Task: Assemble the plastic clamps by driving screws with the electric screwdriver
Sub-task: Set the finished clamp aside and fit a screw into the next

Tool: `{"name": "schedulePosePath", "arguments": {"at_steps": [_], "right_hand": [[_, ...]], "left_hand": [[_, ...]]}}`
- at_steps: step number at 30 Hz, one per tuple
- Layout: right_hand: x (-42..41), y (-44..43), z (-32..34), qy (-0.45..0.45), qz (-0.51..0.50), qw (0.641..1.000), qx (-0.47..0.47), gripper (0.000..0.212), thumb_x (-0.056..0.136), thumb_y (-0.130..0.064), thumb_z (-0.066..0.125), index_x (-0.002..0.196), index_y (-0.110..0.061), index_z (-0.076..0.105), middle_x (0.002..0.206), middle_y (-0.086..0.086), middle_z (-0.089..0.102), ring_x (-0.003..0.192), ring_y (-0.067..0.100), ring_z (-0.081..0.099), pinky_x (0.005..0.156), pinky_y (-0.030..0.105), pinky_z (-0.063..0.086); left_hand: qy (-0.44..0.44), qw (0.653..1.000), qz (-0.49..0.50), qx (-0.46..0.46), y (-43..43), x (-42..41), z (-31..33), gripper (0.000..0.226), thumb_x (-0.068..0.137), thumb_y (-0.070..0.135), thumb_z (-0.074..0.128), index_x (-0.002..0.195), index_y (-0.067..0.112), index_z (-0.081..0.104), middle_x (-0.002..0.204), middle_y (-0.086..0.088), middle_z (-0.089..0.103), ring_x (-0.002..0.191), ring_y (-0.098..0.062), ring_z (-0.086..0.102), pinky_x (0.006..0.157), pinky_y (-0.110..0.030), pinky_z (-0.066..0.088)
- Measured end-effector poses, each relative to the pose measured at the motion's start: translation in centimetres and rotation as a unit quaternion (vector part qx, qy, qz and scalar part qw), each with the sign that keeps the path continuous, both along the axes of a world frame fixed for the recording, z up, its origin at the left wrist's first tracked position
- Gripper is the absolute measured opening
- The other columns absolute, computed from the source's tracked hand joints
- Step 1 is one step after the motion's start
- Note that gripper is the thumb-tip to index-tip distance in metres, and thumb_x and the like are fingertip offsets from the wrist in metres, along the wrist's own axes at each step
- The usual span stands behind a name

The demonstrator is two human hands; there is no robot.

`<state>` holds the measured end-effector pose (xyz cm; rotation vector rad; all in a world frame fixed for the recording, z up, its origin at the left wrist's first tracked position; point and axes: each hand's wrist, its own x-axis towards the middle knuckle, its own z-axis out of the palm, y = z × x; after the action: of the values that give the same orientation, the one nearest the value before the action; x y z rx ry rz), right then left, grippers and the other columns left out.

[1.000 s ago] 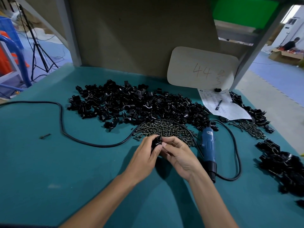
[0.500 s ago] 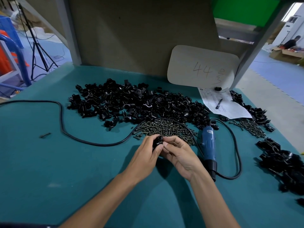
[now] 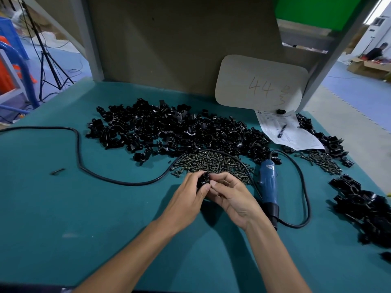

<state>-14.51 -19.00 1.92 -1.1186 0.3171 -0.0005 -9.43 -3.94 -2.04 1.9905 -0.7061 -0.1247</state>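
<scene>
Clamp: small black plastic clamp point(image 3: 204, 179), held between both hands over the middle of the teal tabletop point(image 3: 63, 208).
Left hand: left hand point(image 3: 188, 197) grips the clamp's left side, as I read it.
Right hand: right hand point(image 3: 230, 195) pinches its right side.
Screws: heap of dark metal screws point(image 3: 211, 162), 12 o'clock, just beyond.
Screwdriver: blue electric screwdriver point(image 3: 267, 182) lying at 3 o'clock, untouched.
Parts: broad pile of black plastic clamp pieces point(image 3: 169, 130), 11 o'clock, farther back.

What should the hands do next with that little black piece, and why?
Probably the right hand should let go and pick up the blue screwdriver lying beside it, while the left hand holds the black clamp. Both hands pinch the clamp now, and no tool is held.
</scene>
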Motion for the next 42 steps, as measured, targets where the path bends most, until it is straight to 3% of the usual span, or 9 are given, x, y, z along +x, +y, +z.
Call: {"name": "schedulePosePath", "arguments": {"at_steps": [4,6,10,21,23,27,29,35,42], "right_hand": [[0.2,-0.4,0.3,0.009,-0.005,0.998,-0.063,0.015,0.095,0.0,0.067,0.099,-0.012,0.076,0.085,0.007,0.066,0.077,0.012,0.068,0.075,0.026,0.059],[0.2,-1.5,0.8,0.006,-0.028,0.971,-0.239,0.015,0.095,-0.008,0.07,0.1,-0.021,0.078,0.09,-0.001,0.073,0.083,0.012,0.069,0.073,0.023,0.057],[-1.1,-3.4,1.5,0.08,0.051,0.758,-0.646,0.012,0.088,-0.034,0.078,0.098,-0.031,0.072,0.086,-0.012,0.066,0.081,0.005,0.062,0.071,0.023,0.047],[-2.2,-0.1,-0.4,-0.013,0.088,0.599,-0.796,0.01,0.104,-0.014,0.048,0.11,-0.014,0.056,0.093,-0.003,0.039,0.091,0.03,0.058,0.069,0.032,0.033],[-2.2,-0.3,-0.1,-0.028,0.055,0.632,-0.773,0.01,0.106,-0.018,0.048,0.108,-0.016,0.057,0.093,-0.004,0.048,0.09,0.026,0.059,0.07,0.034,0.038],[-1.9,-0.9,2.1,-0.043,-0.045,0.891,-0.451,0.01,0.102,-0.015,0.06,0.102,-0.019,0.069,0.09,-0.002,0.074,0.084,0.013,0.07,0.078,0.027,0.056],[-1.5,-0.9,2.7,-0.046,-0.035,0.952,-0.301,0.013,0.102,-0.009,0.059,0.104,-0.013,0.071,0.092,0.002,0.077,0.084,0.015,0.073,0.077,0.026,0.058],[-0.5,-1.3,2.6,-0.031,0.029,0.965,-0.26,0.016,0.103,-0.004,0.056,0.103,-0.007,0.072,0.085,0.004,0.074,0.076,0.013,0.068,0.07,0.021,0.055],[0.8,-1.6,2.5,-0.011,0.049,0.951,-0.304,0.015,0.099,-0.005,0.063,0.099,-0.011,0.077,0.076,-0.003,0.071,0.071,0.007,0.066,0.067,0.019,0.053]], "left_hand": [[0.006,1.0,0.016,-0.009,0.0,0.0,-0.1,0.051,0.104,0.053,0.037,0.148,0.026,0.034,0.143,0.011,0.044,0.129,0.001,0.042,0.106,-0.025,0.039],[0.007,1.0,0.02,-0.005,0.0,0.1,-0.3,0.051,0.104,0.054,0.035,0.147,0.027,0.032,0.142,0.015,0.041,0.126,0.006,0.037,0.103,-0.021,0.034],[0.001,1.0,0.025,0.002,-0.1,0.1,-0.6,0.05,0.104,0.056,0.032,0.147,0.031,0.028,0.142,0.016,0.036,0.118,0.017,0.028,0.101,-0.018,0.027],[-0.012,0.999,0.033,-0.001,-0.3,0.2,-1.0,0.05,0.103,0.059,0.03,0.147,0.034,0.027,0.146,0.013,0.04,0.118,0.016,0.03,0.1,-0.016,0.027],[-0.014,0.999,0.033,-0.002,-0.3,0.3,-1.1,0.049,0.103,0.061,0.029,0.145,0.037,0.026,0.147,0.012,0.04,0.12,0.015,0.03,0.101,-0.018,0.028],[-0.021,0.999,0.024,0.0,-0.4,0.2,-1.2,0.048,0.102,0.065,0.028,0.143,0.041,0.023,0.148,0.013,0.037,0.122,0.014,0.03,0.1,-0.017,0.029],[-0.027,0.999,0.025,0.0,-0.4,0.3,-1.3,0.049,0.101,0.065,0.028,0.144,0.04,0.024,0.146,0.015,0.037,0.125,0.01,0.034,0.097,-0.014,0.028],[-0.031,0.999,0.026,0.0,-0.4,0.4,-1.2,0.05,0.101,0.064,0.028,0.143,0.038,0.025,0.146,0.01,0.041,0.125,0.003,0.04,0.098,-0.025,0.036],[-0.033,0.999,0.023,-0.007,-0.3,0.4,-1.2,0.046,0.1,0.066,0.028,0.14,0.042,0.027,0.134,0.021,0.041,0.117,0.007,0.044,0.089,-0.011,0.036]]}}
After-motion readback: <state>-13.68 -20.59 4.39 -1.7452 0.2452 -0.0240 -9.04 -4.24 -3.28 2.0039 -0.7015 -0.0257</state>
